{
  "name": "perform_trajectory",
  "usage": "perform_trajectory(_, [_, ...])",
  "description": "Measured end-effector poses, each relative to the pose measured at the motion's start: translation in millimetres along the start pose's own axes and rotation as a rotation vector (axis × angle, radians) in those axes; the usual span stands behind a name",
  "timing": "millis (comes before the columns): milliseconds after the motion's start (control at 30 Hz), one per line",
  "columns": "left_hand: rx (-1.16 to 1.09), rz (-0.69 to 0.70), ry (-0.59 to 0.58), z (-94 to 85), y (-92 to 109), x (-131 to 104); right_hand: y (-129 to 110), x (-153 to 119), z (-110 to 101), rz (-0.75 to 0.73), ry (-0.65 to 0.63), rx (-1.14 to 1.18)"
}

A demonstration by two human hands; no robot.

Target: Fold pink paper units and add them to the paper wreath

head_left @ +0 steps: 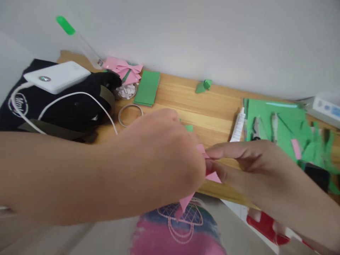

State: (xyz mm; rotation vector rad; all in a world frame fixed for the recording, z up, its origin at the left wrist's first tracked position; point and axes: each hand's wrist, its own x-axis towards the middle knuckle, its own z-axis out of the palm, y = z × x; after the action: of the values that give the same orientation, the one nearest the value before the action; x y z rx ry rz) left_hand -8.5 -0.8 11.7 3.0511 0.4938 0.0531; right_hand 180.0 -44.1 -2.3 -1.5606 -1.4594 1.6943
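Observation:
Pink folded paper (214,177) shows in pieces between and below my two hands, just over the table's front edge. My left hand (170,152) is closed over it, its back turned to me, and its fingertips are hidden. From the right, my right hand (247,163) pinches the paper between thumb and fingers. The paper's full shape is covered by the left hand. A small green paper scrap (188,128) lies behind the left hand on the wooden table (183,92).
Left: black bag (87,83), white power bank (57,76), its cable, grey ring (130,115). Back: pink paper bows (129,71), green paper stack (147,88), small green folded piece (204,86). Right: white tube (237,125), green sheets (278,109) with tools.

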Motion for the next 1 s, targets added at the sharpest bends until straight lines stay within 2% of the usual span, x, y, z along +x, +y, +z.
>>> perform_trajectory(100, [-0.009, 0.001, -0.043, -0.2, 0, 2, 7, 1, -1, -0.017, -0.070, 0.071])
perform_trajectory(267, [0.014, 0.017, -0.105, 0.6, 0, 7, 11, 0, -2, -0.073, -0.021, 0.045])
perform_trajectory(467, [-0.002, 0.011, -0.083, 0.5, -1, 8, 10, 1, -1, -0.083, -0.050, 0.050])
perform_trajectory(567, [-0.012, 0.017, -0.130, -0.6, -2, 10, 9, 1, -2, -0.055, -0.079, -0.001])
perform_trajectory(633, [-0.015, 0.017, -0.161, -0.7, -3, 11, 9, -1, -3, -0.024, -0.052, -0.054])
perform_trajectory(733, [-0.037, 0.016, -0.136, 0.1, -5, 11, 10, -2, -4, -0.008, -0.005, -0.096])
perform_trajectory(800, [-0.051, 0.022, -0.127, 0.2, -6, 10, 11, -2, -5, -0.015, -0.017, -0.089])
perform_trajectory(1000, [-0.066, 0.027, -0.255, -7.2, -9, 20, 5, 0, -5, -0.009, -0.052, -0.056])
